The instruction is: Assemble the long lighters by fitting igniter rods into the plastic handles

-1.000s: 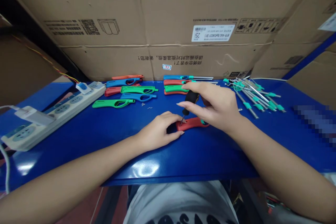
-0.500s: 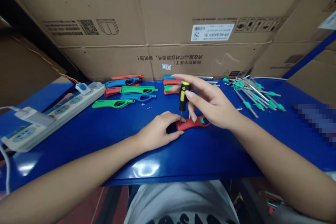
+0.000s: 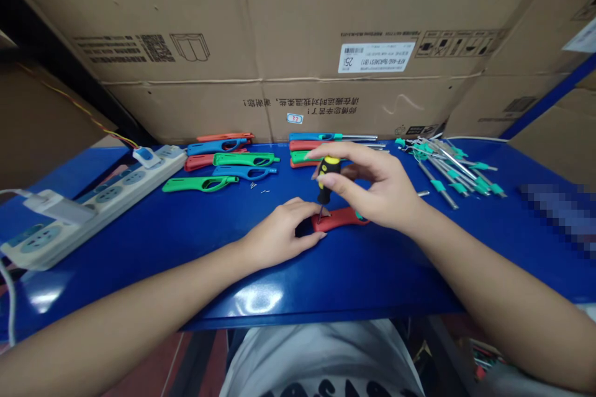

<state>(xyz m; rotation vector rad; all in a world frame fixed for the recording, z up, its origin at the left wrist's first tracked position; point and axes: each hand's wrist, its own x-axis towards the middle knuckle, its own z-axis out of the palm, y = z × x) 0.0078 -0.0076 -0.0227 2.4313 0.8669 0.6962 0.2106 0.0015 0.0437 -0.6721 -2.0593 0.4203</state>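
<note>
A red long-nosed lighter (image 3: pixel 342 219) lies flat on the blue table (image 3: pixel 195 267), with a green trigger partly hidden near its right end. My left hand (image 3: pixel 284 229) grips the lighter's left end between thumb and fingers. My right hand (image 3: pixel 377 186) has its fingers around the handle of a small black and yellow screwdriver (image 3: pixel 328 177). The screwdriver stands nearly upright, its tip down at the left end of the red lighter. My right palm and fingers cover part of the lighter's right end.
Green casings (image 3: pixel 200 183), blue and red ones lie at the back left beside tiny metal pieces (image 3: pixel 254 185). Assembled lighters (image 3: pixel 333 136) rest at the back middle. Metal tubes with green parts (image 3: pixel 451 167) pile up at right. A power strip (image 3: pixel 107 198) runs along the left; cardboard (image 3: pixel 223 43) stands behind.
The screwdriver's handle has tilted slightly and my right hand's fingers have shifted and curled more around it. My left hand and the lighter have stayed in place.
</note>
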